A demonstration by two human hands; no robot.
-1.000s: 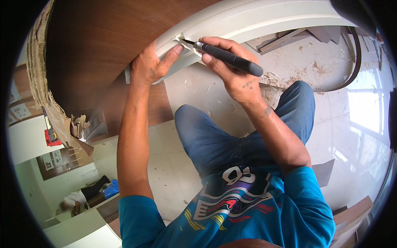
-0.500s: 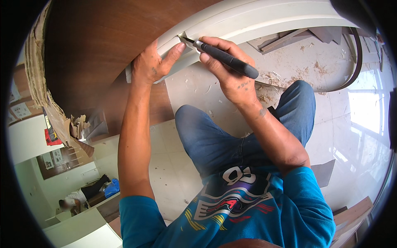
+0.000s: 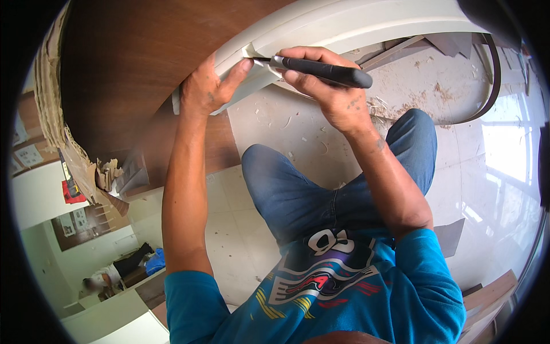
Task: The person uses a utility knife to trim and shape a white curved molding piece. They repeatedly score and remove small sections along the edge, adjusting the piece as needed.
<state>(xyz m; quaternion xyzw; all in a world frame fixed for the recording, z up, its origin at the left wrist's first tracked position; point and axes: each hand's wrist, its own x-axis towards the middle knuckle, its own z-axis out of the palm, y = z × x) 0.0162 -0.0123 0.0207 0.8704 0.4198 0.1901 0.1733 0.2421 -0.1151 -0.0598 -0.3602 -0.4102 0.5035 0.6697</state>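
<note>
My right hand point(image 3: 334, 92) is closed round the black handle of a cutter knife point(image 3: 323, 71), held with its thin dark blade pointing left. The tip meets a notch in the edge of a long white board point(image 3: 344, 24), where a pale sliver point(image 3: 248, 50) stands up. Just left of that notch, my left hand point(image 3: 209, 86) grips the board's edge. Its thumb reaches toward the blade, and its other fingers are hidden behind the edge. A large brown wood panel point(image 3: 132, 63) lies against the board's far side.
Wood shavings point(image 3: 381, 109) and offcuts point(image 3: 395, 51) litter the tiled floor at right, beside a curved dark strip point(image 3: 497, 74). Torn cardboard point(image 3: 51, 97) hangs at left. Another person point(image 3: 106, 276) lies far off at lower left. A brown board point(image 3: 490, 304) stands at lower right.
My right hand has shifted slightly right and down, and the knife handle lies flatter. The sliver at the notch stands out more. My left hand has hardly moved.
</note>
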